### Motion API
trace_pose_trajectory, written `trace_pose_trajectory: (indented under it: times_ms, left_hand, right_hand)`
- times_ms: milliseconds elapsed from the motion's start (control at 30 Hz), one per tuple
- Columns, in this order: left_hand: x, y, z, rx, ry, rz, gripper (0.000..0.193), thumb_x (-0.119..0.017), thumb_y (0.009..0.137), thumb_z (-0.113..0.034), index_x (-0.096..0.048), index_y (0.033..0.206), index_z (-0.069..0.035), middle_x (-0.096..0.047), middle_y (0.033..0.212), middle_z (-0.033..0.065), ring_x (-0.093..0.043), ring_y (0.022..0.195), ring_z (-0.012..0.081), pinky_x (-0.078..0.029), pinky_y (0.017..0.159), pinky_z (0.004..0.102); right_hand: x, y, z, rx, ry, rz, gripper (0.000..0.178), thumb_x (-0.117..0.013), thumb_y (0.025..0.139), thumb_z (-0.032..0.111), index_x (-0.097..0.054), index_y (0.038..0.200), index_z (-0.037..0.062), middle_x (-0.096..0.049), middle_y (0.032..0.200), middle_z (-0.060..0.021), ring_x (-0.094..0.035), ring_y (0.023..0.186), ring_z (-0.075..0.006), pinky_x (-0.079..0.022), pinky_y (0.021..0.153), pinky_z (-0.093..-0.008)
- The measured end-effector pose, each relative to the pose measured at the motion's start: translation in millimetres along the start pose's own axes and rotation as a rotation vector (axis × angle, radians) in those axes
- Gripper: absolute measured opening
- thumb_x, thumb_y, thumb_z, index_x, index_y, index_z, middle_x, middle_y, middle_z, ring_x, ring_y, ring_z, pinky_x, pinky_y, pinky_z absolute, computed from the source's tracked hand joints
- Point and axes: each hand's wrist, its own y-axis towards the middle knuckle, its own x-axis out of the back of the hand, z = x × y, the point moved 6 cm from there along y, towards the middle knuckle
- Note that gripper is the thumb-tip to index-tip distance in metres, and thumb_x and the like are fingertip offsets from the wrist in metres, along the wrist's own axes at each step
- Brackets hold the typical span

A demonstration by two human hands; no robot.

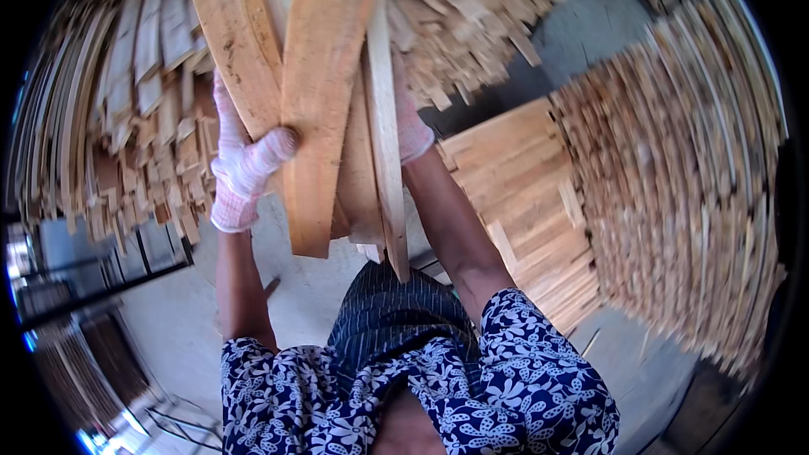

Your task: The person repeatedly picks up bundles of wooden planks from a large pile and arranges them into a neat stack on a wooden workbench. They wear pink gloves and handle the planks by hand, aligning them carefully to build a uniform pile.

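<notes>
Both arms reach forward around a bundle of long wooden boards (324,93), held up in front of my body with the near ends pointing toward me. My left hand (244,160), in a pale pinkish knit glove, grips the bundle's left side, its thumb laid over a board. On the opposite side my right hand (413,131), gloved alike, is pressed against the outer board; its fingers are mostly hidden behind the wood. The boards overlap unevenly, and their far ends run out of view at the top.
At the left stands a big stack of boards (152,93) beside a black metal frame (109,286). Loose wood pieces (463,17) are heaped ahead. To the right, a flat layer of planks (522,202) adjoins a tall stack of strips (674,177). Grey floor (177,312) shows below.
</notes>
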Motion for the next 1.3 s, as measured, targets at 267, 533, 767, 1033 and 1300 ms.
trace_pose_trajectory:
  times_ms: [267,533,767,1033,1300]
  left_hand:
    - [-138,-29,27,0.114,-0.048,0.307,0.134,-0.094,0.062,-0.047,-0.013,0.161,-0.006,-0.043,0.151,0.0145,-0.047,0.136,0.0294,-0.039,0.114,0.0433]
    - [-295,-116,128,0.370,-0.300,0.638,0.138,-0.096,0.060,-0.044,-0.010,0.162,-0.011,-0.040,0.153,0.0147,-0.041,0.140,0.0290,-0.037,0.115,0.0427]
    - [-415,-136,287,0.472,-0.299,0.766,0.109,-0.084,0.081,-0.035,-0.017,0.162,-0.009,-0.042,0.152,0.0118,-0.044,0.136,0.0226,-0.039,0.113,0.0366]
    - [-415,-176,476,0.406,0.663,0.843,0.079,-0.066,0.094,-0.045,-0.031,0.158,-0.013,-0.043,0.148,0.0193,-0.044,0.136,0.0308,-0.038,0.113,0.0398]
    - [-455,-181,460,0.356,0.934,0.949,0.092,-0.068,0.086,-0.061,-0.032,0.157,-0.015,-0.036,0.147,0.0312,-0.040,0.139,0.0446,-0.036,0.114,0.0477]
  right_hand:
    - [130,-103,16,-0.025,0.137,-0.461,0.041,-0.042,0.105,0.032,-0.057,0.121,-0.0024,-0.064,0.106,-0.0096,-0.059,0.098,-0.0140,-0.052,0.085,-0.0325]
    - [239,-286,2,-0.341,0.831,-1.001,0.053,-0.047,0.101,0.054,-0.063,0.120,0.0077,-0.066,0.106,-0.0050,-0.065,0.094,-0.0167,-0.057,0.084,-0.0359]
    - [368,-344,-64,-0.156,0.643,-1.032,0.068,-0.054,0.099,0.059,-0.054,0.139,0.0043,-0.061,0.131,-0.0124,-0.061,0.118,-0.0246,-0.051,0.105,-0.0369]
    - [408,-377,-139,-0.911,-0.244,-1.130,0.135,-0.081,0.067,0.066,-0.014,0.158,-0.0074,-0.031,0.153,-0.0319,-0.033,0.146,-0.0404,-0.031,0.118,-0.0385]
    - [445,-427,-156,-0.769,-0.413,-1.206,0.096,-0.084,0.067,0.030,-0.036,0.144,-0.0027,-0.062,0.122,-0.0265,-0.065,0.106,-0.0386,-0.054,0.093,-0.0410]
